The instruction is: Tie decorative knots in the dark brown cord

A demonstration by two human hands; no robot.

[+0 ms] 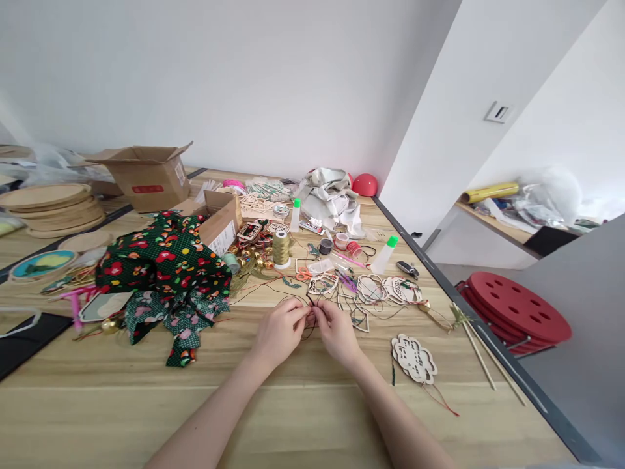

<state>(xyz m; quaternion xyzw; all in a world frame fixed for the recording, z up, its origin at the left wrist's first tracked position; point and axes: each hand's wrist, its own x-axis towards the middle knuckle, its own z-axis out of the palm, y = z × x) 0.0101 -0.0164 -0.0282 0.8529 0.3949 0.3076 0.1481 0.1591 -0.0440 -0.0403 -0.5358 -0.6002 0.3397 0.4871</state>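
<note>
My left hand (280, 331) and my right hand (338, 331) meet over the middle of the wooden table, fingertips pinched close together. Between them runs a dark thin cord (310, 299), part of it looping beneath the fingers. Just beyond lie cut-out wooden pieces (323, 284) with cords tangled round them. Orange-handled scissors (303, 274) and purple-handled scissors (347, 280) rest nearby. A spool of gold cord (280, 249) stands upright behind my left hand. To the right of my right hand, a flower-shaped wooden tag (414, 359) with writing lies flat, a red string at its lower edge.
Dark patterned fabric (166, 267) is heaped at left, near cardboard boxes (146, 176) and stacked wooden discs (53, 205). Two green-capped bottles, one nearer (385, 255), stand behind. Thin sticks (476, 348) lie by the right edge; red stools (517, 312) are stacked beyond it.
</note>
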